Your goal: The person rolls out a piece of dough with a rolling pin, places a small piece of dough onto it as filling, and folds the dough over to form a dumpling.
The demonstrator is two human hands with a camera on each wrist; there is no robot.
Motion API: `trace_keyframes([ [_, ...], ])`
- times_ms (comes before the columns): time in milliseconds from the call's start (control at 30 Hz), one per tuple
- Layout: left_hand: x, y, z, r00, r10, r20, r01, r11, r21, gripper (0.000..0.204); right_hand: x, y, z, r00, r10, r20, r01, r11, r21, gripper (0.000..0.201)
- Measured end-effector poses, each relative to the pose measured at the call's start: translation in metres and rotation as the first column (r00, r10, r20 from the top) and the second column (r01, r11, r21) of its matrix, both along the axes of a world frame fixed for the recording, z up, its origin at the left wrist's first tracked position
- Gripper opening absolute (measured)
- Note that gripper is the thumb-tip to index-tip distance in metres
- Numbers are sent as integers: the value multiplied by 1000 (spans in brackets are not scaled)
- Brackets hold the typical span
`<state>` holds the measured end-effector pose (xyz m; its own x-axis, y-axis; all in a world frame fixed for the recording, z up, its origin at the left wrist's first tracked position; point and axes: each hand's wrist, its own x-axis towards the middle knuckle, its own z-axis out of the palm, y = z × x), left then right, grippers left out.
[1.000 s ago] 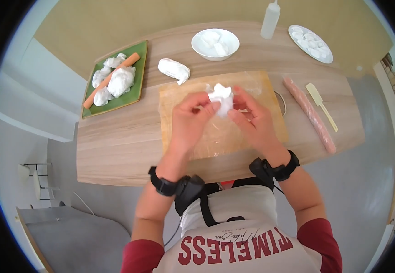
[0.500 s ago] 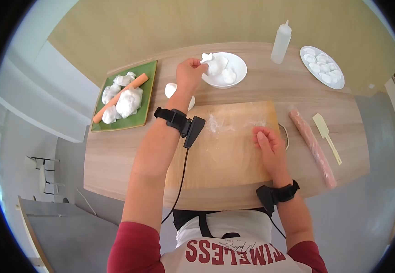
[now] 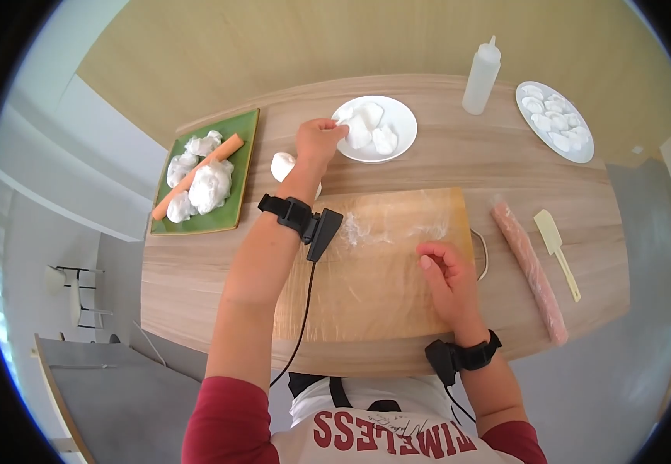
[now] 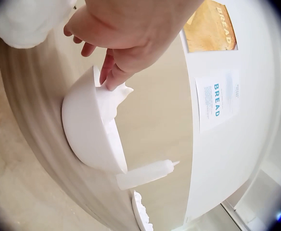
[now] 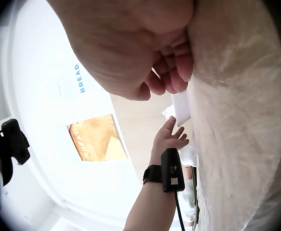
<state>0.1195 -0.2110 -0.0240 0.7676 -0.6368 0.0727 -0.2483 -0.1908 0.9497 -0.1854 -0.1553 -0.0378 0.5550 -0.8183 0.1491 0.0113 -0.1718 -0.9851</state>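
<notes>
At the left rim of the white bowl (image 3: pixel 386 153), my left hand (image 3: pixel 320 142) pinches a soft white dough piece (image 4: pixel 112 99) between thumb and fingertips. The piece has a pointed edge and overlaps the bowl's inside. More white dough lumps (image 3: pixel 384 141) lie in the bowl. My right hand (image 3: pixel 451 286) is over the near right part of the film-covered board (image 3: pixel 366 286), its fingers loosely curled with nothing in them. Partly hidden behind the left forearm is a white dough roll (image 3: pixel 282 165).
On the left stands a green tray (image 3: pixel 231 219) with wrapped white lumps and an orange rolling pin (image 3: pixel 223 151). A squeeze bottle (image 3: pixel 481 81) and a plate (image 3: pixel 583 157) of white shaped pieces stand at the back right. A wrapped pink roll (image 3: pixel 531 271) and a cream spatula (image 3: pixel 558 251) lie right of the board.
Both hands held the dough piece over the board at first. The left hand then carried it to the bowl and lowered it there. The right hand let go and drew back toward the body.
</notes>
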Motion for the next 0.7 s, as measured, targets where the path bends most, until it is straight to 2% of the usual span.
trace_keyframes([
  [67, 3, 4, 3, 998, -14, -55, 22, 988, 152, 24, -1, 1, 3, 1000, 4, -10, -4, 1000, -8, 13],
  [100, 4, 6, 5, 999, -12, -52, 20, 988, 154, 24, -2, 1, 3, 1000, 6, -6, -6, 1000, -6, 13],
  [167, 4, 10, 11, 994, -51, 98, 25, 969, 246, 23, -3, 1, 4, 999, 22, -27, -22, 1000, -14, 14],
  [200, 6, 11, 12, 994, -46, 100, 20, 969, 248, 23, -3, 2, 5, 999, 27, -25, -27, 1000, -12, 14],
  [267, 11, 11, 14, 968, -119, 220, 52, 956, 288, 23, -3, 3, 7, 999, 22, -29, -23, 998, -51, 15],
  [400, 4, 10, 6, 955, -27, 295, -36, 978, 205, 23, -4, 3, 2, 999, 37, -17, -38, 997, -70, 15],
  [467, 5, 7, -2, 986, 78, 148, -90, 993, 79, 24, -4, 4, 5, 999, 30, -29, -32, 997, -72, 15],
  [500, 6, 5, -7, 985, 83, 149, -95, 992, 79, 24, -4, 4, 5, 999, 35, -28, -37, 997, -72, 15],
  [567, 7, 3, -9, 924, 122, 363, -148, 988, 42, 24, -3, 5, 3, 999, 49, 8, -49, 997, -68, 15],
  [700, -14, -1, 13, 960, 64, 273, -112, 980, 164, 24, -3, 7, 5, 998, 62, 7, -61, 997, -40, 14],
])
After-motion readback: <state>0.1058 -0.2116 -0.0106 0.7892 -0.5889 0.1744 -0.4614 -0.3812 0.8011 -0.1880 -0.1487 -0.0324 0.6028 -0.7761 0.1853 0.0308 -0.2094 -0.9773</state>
